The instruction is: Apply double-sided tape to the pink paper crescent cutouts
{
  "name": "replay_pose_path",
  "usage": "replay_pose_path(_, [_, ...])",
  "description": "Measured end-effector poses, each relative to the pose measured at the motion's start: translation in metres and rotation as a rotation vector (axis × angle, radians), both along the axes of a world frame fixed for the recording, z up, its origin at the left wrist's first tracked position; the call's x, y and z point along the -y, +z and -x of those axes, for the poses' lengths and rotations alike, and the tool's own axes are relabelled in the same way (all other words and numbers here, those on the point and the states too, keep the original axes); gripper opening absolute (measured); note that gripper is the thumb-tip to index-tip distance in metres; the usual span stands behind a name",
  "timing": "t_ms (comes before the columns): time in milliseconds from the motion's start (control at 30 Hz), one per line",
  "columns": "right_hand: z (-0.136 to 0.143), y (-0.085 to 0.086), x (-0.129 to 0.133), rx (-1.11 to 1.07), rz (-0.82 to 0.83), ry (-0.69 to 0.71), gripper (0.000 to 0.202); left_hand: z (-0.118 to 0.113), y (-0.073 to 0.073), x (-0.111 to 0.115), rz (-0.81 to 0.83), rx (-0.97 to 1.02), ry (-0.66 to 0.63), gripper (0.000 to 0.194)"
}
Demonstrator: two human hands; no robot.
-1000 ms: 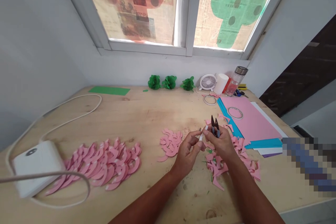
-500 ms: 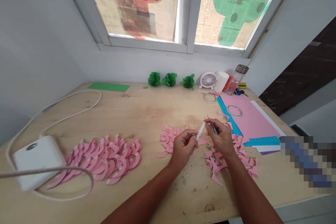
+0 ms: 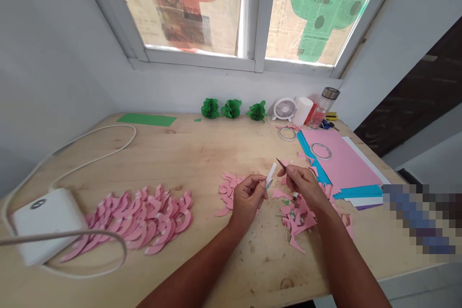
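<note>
My left hand (image 3: 249, 197) pinches a narrow white strip (image 3: 272, 171) between thumb and fingertips, and the strip points up and to the right. In my right hand (image 3: 305, 183) is a slim dark pointed tool (image 3: 281, 163); its tip is close to the strip's upper end, with a small gap between them. My fingers hide most of this tool, so its exact kind is unclear. Beside my left hand lies a small pile of curved pink paper pieces (image 3: 226, 190). Pink paper scraps (image 3: 298, 221) with some green bits are spread under my right hand.
A large heap of pink paper arcs (image 3: 144, 221) and a white box (image 3: 48, 224) with a looping cable are at left. Green paper ornaments (image 3: 231, 109), a small fan (image 3: 284, 109) and a bottle (image 3: 323, 108) line the back. Coloured sheets (image 3: 342, 163) carry a tape ring (image 3: 321, 151).
My right hand has drawn slightly away from the white strip, and the tool's tip now points up and left. The strip stands more upright in my left hand. The view has shifted slightly.
</note>
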State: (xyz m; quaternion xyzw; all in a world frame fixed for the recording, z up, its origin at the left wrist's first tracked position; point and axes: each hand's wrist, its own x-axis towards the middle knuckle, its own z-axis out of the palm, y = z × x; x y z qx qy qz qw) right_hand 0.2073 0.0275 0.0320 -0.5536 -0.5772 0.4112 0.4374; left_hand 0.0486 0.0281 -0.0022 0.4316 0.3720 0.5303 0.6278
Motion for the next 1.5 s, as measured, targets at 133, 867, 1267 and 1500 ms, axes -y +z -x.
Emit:
replay_pose_path(133, [0.0019,-0.0015,-0.0003,-0.048,0.062,0.060,0.045,-0.0002,0.0015,0.0003,0.005,-0.005,0.003,0.025])
replay_pose_path(867, [0.0058,0.0021,0.0020,-0.033,0.101,0.075,0.045,-0.0003,0.0021,0.0000,0.033,-0.011,0.012,0.025])
replay_pose_path(1267, [0.0054,0.0002,0.0018,0.007,0.075,0.058,0.043,-0.0002,0.0029,-0.0005,0.034,-0.018,0.001,0.024])
replay_pose_path(1500, [0.0039,-0.0008,0.0009,0.019,0.087,0.068,0.045,0.0003,0.0020,-0.0013,0.039,-0.020,-0.016,0.024])
